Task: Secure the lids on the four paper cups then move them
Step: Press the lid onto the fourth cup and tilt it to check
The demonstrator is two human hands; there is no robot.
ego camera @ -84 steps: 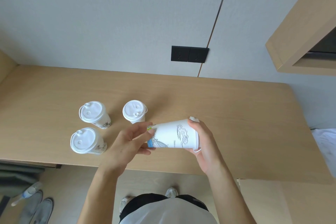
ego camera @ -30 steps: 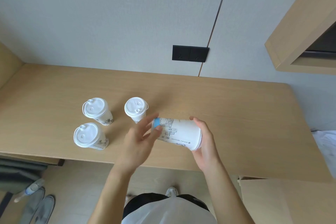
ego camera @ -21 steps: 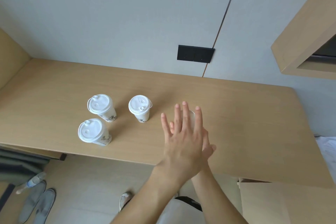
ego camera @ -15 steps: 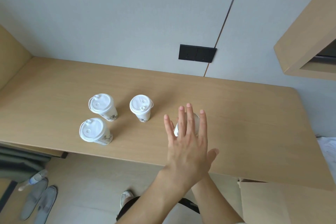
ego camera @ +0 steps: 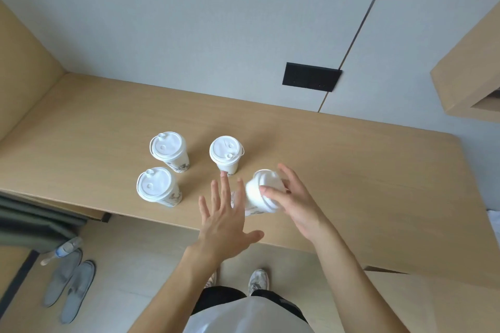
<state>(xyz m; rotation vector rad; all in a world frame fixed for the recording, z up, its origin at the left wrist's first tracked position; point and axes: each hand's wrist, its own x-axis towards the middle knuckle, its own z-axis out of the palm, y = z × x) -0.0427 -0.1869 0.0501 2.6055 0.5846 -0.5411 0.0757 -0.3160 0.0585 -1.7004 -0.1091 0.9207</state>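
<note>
The fourth cup [ego camera: 254,199] is held tilted by its lid [ego camera: 266,180], pinched between the thumb and fingers of the right hand [ego camera: 295,205]. The left hand [ego camera: 224,216] is spread flat just beside the cup wall. The thin paper is judged light and crushable, so the stiffer rim is preferred for gripping. Three other cups [ego camera: 169,149] stand lidded on the table [ego camera: 351,170], left of the grip. Their contents are hidden.

We log a pale wood counter [ego camera: 351,170]. Three white lidded cups stand upright on its left half, all apart: the back cup [ego camera: 169,150], the front cup [ego camera: 157,186] close to the near edge, and the middle cup [ego camera: 226,153] to their right. A fourth cup [ego camera: 261,192], blurred and tilted, sits further right by the near edge; we cannot tell whether its base touches the wood.
</note>
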